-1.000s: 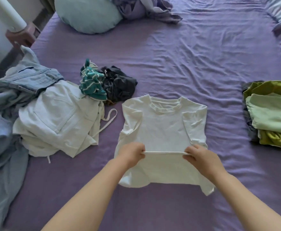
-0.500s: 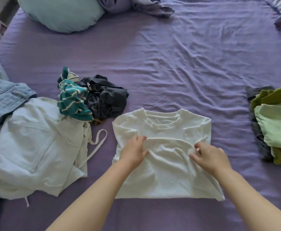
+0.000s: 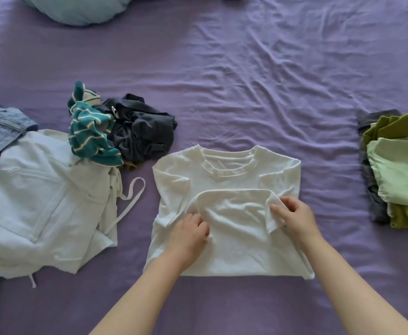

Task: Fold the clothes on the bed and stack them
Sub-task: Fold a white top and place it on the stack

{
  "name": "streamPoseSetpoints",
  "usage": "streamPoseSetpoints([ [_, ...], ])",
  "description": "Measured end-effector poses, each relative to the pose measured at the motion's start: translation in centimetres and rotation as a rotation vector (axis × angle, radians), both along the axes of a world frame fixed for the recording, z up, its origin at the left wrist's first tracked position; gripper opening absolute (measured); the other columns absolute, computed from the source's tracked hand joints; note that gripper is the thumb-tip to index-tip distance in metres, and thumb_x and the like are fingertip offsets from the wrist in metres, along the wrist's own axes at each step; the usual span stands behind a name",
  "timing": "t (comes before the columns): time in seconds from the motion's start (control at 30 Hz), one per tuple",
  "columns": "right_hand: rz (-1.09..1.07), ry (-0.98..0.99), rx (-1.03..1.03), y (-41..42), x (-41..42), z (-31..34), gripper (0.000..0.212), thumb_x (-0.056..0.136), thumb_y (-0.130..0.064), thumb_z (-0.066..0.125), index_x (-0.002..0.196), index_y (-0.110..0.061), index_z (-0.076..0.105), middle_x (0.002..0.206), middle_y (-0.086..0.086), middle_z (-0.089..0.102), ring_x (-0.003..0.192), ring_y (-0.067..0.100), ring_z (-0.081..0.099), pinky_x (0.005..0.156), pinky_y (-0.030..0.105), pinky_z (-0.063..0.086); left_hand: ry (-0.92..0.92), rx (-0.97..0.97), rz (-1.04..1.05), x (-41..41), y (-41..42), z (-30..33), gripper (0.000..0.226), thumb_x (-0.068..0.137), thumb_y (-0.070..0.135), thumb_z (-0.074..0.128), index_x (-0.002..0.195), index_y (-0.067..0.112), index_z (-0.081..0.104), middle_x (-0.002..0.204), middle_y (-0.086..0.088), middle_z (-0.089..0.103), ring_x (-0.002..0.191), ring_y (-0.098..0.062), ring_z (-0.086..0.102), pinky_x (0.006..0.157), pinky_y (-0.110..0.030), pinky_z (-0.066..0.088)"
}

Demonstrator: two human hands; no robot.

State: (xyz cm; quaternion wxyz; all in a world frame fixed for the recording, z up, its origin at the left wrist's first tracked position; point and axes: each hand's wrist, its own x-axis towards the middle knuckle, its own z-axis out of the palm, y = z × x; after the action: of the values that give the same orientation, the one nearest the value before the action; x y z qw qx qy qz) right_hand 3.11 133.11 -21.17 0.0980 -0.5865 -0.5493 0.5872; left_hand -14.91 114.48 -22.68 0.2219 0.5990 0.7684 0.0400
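Observation:
A white T-shirt (image 3: 229,172) lies flat on the purple bed sheet (image 3: 246,81), collar away from me, sleeves folded in. Its lower half is folded up over the chest. My left hand (image 3: 188,234) rests on the folded layer with its fingers curled into the cloth near the left edge. My right hand (image 3: 292,217) pinches the right corner of the folded-up hem. A stack of folded green and dark clothes (image 3: 401,170) sits at the right edge.
On the left lie a pale hooded garment (image 3: 41,197) with a loose strap, blue denim (image 3: 0,126), a teal striped piece (image 3: 89,131) and a dark crumpled garment (image 3: 140,131). A light blue pillow (image 3: 77,8) is at the far end.
Both hands carried the shirt's bottom hem up and laid it over the chest. The hands then drew back a little toward me, staying on the fold.

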Motion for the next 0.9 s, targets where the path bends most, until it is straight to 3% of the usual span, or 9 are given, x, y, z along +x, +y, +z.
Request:
streamPoseSetpoints([
  [0.07, -0.023, 0.059, -0.041, 0.2, 0.1, 0.3, 0.011, 0.082, -0.008, 0.069, 0.080, -0.018, 0.068, 0.072, -0.007, 0.068, 0.067, 0.007, 0.060, 0.059, 0.020, 0.048, -0.205, 0.096, 0.233, -0.4, 0.4, 1.0, 0.008, 0.084, 0.011, 0.066, 0.083, 0.008, 0.059, 0.084, -0.006, 0.061, 0.081, -0.028, 0.059, 0.065, -0.031, 0.044],
  [0.17, -0.098, 0.169, -0.091, 0.9, -0.3, 0.9, 0.010, 0.085, -0.007, 0.064, 0.081, -0.016, 0.064, 0.071, -0.005, 0.065, 0.064, 0.010, 0.059, 0.054, 0.018, 0.047, -0.510, 0.080, 0.723, -2.3, 1.4, 3.1, 0.013, 0.090, 0.035, 0.052, 0.086, 0.023, 0.048, 0.076, 0.011, 0.056, 0.073, -0.008, 0.054, 0.061, -0.022, 0.038],
  [0.3, -0.168, 0.167, -0.016, 3.4, -1.0, 1.8, 0.016, 0.086, -0.003, 0.060, 0.084, -0.019, 0.060, 0.082, 0.004, 0.061, 0.068, 0.015, 0.053, 0.062, 0.028, 0.045, -0.647, 0.400, 1.061, -7.3, 3.0, 5.3, 0.015, 0.085, 0.039, 0.053, 0.092, 0.026, 0.051, 0.091, 0.007, 0.061, 0.085, -0.011, 0.058, 0.072, -0.030, 0.046],
  [0.47, -0.205, 0.196, 0.170, 8.0, -3.5, 2.5, 0.024, 0.086, 0.001, 0.060, 0.081, -0.023, 0.062, 0.080, 0.000, 0.062, 0.064, 0.003, 0.055, 0.055, 0.009, 0.045, -0.510, 0.523, 1.122, -12.5, 5.5, 4.7, 0.007, 0.098, 0.025, 0.049, 0.102, 0.019, 0.047, 0.089, 0.012, 0.054, 0.089, -0.018, 0.053, 0.070, -0.026, 0.037],
  [0.57, -0.187, 0.078, 0.208, 10.0, -4.8, 1.2, 0.025, 0.085, -0.005, 0.066, 0.107, -0.017, 0.061, 0.101, 0.006, 0.058, 0.086, 0.016, 0.055, 0.076, 0.023, 0.049, -0.504, 0.414, 1.143, -13.2, 7.2, 3.3, 0.021, 0.096, 0.031, 0.052, 0.108, 0.016, 0.045, 0.092, 0.007, 0.056, 0.097, -0.026, 0.057, 0.073, -0.031, 0.040],
  [0.63, -0.131, -0.101, 0.196, 10.1, -4.9, -0.3, 0.058, 0.082, -0.011, 0.071, 0.133, -0.010, 0.044, 0.109, 0.010, 0.054, 0.097, 0.023, 0.054, 0.091, 0.038, 0.046, -0.434, 0.195, 1.102, -12.9, 7.7, 2.0, 0.053, 0.089, 0.035, 0.063, 0.130, 0.014, 0.038, 0.113, -0.005, 0.060, 0.109, -0.032, 0.055, 0.084, -0.037, 0.044],
  [0.7, -0.085, -0.216, 0.197, 9.4, -4.9, -1.3, 0.076, 0.081, -0.014, 0.072, 0.144, -0.008, 0.029, 0.107, 0.009, 0.057, 0.100, 0.026, 0.056, 0.092, 0.041, 0.044, -0.313, -0.002, 1.010, -12.2, 7.6, 0.6, 0.080, 0.086, 0.027, 0.065, 0.148, 0.014, 0.016, 0.135, -0.014, 0.049, 0.122, -0.034, 0.049, 0.093, -0.041, 0.043],
  [0.8, 0.002, -0.303, 0.324, 8.2, -5.0, -1.9, 0.067, 0.084, -0.005, 0.057, 0.145, -0.012, 0.029, 0.095, 0.005, 0.056, 0.098, 0.030, 0.055, 0.077, 0.034, 0.037, -0.186, 0.009, 0.985, -11.4, 7.2, -0.4, 0.073, 0.091, 0.012, 0.049, 0.152, 0.018, 0.009, 0.140, -0.018, 0.046, 0.121, -0.037, 0.048, 0.091, -0.043, 0.042],
  [0.9, -0.062, -0.350, 0.457, 8.9, -4.6, -1.8, 0.055, 0.087, 0.002, 0.042, 0.139, -0.014, 0.041, 0.112, 0.018, 0.061, 0.104, 0.039, 0.054, 0.077, 0.039, 0.037, -0.151, 0.128, 0.992, -11.4, 7.0, -0.4, 0.062, 0.094, 0.009, 0.043, 0.151, 0.019, 0.020, 0.134, -0.017, 0.052, 0.115, -0.037, 0.051, 0.085, -0.043, 0.041],
])
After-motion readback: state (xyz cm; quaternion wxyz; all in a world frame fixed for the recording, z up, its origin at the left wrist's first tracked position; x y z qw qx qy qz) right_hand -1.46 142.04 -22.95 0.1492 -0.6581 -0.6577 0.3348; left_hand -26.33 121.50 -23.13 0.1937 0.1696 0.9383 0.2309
